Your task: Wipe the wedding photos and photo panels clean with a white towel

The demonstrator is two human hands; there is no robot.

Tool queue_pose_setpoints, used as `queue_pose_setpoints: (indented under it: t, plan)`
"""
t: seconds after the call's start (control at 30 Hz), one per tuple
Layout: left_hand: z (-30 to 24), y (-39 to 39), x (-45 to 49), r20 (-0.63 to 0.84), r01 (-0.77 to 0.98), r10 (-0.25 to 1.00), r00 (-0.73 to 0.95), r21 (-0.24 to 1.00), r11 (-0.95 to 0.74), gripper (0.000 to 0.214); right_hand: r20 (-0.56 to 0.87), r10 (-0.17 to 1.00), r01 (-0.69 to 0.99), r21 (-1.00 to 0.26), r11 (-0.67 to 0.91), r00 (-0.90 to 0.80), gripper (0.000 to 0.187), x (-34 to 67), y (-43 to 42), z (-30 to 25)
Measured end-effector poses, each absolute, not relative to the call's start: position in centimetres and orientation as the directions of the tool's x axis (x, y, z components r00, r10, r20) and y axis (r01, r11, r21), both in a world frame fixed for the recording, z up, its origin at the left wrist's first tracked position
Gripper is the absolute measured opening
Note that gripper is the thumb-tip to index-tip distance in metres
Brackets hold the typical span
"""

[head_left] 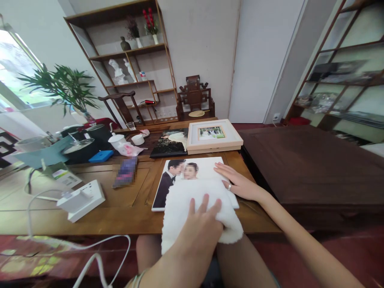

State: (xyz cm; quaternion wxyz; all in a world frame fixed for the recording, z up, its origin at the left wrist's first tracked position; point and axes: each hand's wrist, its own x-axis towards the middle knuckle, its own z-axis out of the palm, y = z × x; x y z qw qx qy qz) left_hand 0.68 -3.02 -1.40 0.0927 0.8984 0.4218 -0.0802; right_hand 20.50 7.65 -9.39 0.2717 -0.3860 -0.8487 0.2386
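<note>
The left hand (204, 226) lies on a white, fluffy cloth (178, 208), three fingers spread apart and pressing down from above; the thumb is hidden, so whether it pinches a fold cannot be told. The right hand (240, 185) is open and palm down, its fingers stretched out over the right side of a photo panel (162, 190) and touching its surface, with a ring on one finger.

No writing can be read. A small open carton (64, 176) on the left carries a printed label, too small to make out, and a purple object (126, 170) is masked by pixels.

The photo panel lies flat on the wooden bench (144, 222), near its front edge, directly before the person. It is thin, with pale edges, and shows two people close together on a white ground, one in a dark suit; their faces are pixelated. The cloth covers its lower middle and hangs past the bench's front edge over the person's lap, bunched at its right side.

Just behind the panel are a dark picture (163, 150) and, beside it, a pale wooden frame (240, 143) around a small photo. A white power strip (90, 198) with a plug in it sits to the left.
</note>
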Motion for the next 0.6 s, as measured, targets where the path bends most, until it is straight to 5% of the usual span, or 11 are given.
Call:
queue_pose_setpoints:
  t: [0.2,0.6]
  plan:
    - [0.3,-3.5,-0.4,-0.181,0.722,0.700,0.691,0.131,-0.679,0.035,0.308,0.765,0.505,-0.604,0.617,-0.566,0.056,20.7,7.9,-9.9]
    - [-0.4,5.7,0.0,-0.040,0.851,0.850,0.525,0.053,-0.523,0.044,0.290,0.806,0.508,-0.654,0.560,-0.516,0.055,20.1,7.4,-9.0]
